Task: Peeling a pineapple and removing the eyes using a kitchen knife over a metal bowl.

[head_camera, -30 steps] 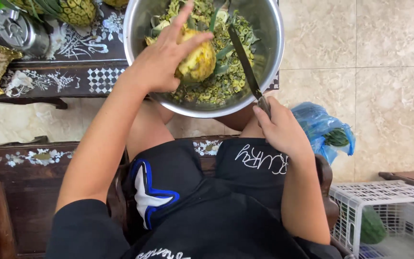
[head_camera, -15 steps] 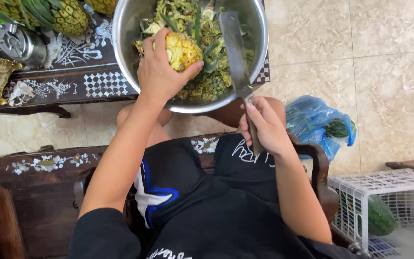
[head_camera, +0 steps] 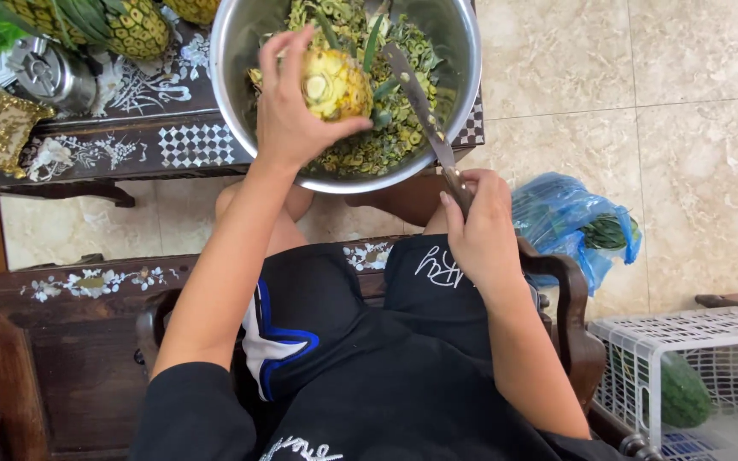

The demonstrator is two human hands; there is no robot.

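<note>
Peeling looks to be the step in hand, as I judge it. My left hand (head_camera: 288, 115) wraps its fingers around a partly peeled pineapple (head_camera: 335, 83) and holds it over the steel bowl (head_camera: 241, 94), which is heaped with green rind and leaf scraps (head_camera: 390, 119). My right hand (head_camera: 480, 230) is closed in a full fist on the handle of a long knife (head_camera: 420, 107); the blade angles up across the bowl, its flat lying just beside the fruit's right flank, and I cannot tell whether it touches. The bowl sits at the edge of a dark inlaid table (head_camera: 130, 145), above my knees.

I reckon the next stroke needs the edge set against a strip of remaining skin, with the left hand turning the fruit to present it and its fingers kept clear of the blade's path.

Against the frame half a second back, the pineapple has been rolled so its pale cut end now faces up towards me, the left hand has lifted it a little higher, and the knife has swung closer to the fruit.

Whole pineapples (head_camera: 121, 26) lie on the table to the left, and a blue plastic bag (head_camera: 570, 222) rests on the tiled floor at my right.
</note>
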